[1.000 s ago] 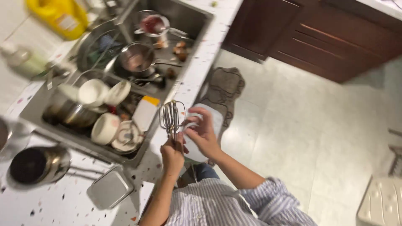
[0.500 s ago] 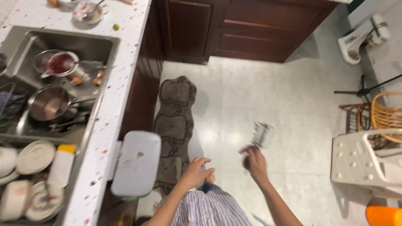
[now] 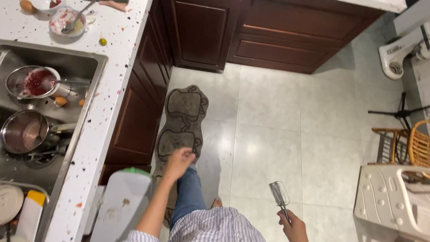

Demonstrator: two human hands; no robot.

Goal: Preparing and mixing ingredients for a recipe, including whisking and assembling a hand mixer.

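Right hand [image 3: 293, 226] is low at the bottom edge, fingers wrapped round the thin stem of a metal mixer beater [image 3: 279, 195], wire cage end pointing up and tilted a bit to the left, held out over the pale tiled floor [image 3: 286, 134], well away from the counter. Left hand [image 3: 179, 161] is stretched fwd, empty, fingers loosely curled and slightly apart, hovering over the lower part of the brown floor mat [image 3: 181, 121] w/ its outline pattern, just beside the dark wood cabinet fronts [image 3: 134, 121]. The two hands are well apart. Near the left forearm sits a white cutting board [image 3: 122, 208] w/ a green edge, hanging off the rim of the speckled countertop [image 3: 112, 76]; can't tell if the arm touches it. The person wears a striped shirt and jeans, a bare foot showing on the tile. On the left the steel sink [image 3: 87, 71] is packed: a pan w/ red residue [image 3: 31, 83], a steel saucepan [image 3: 24, 132] below it, white dishes and a bottle w/ yellow cap at the bottom corner. A small bowl w/ a spoon [image 3: 67, 21] stands on the counter above the sink. Far right: white plastic stool [image 3: 380, 197] and wicker chair [image 3: 419, 145].
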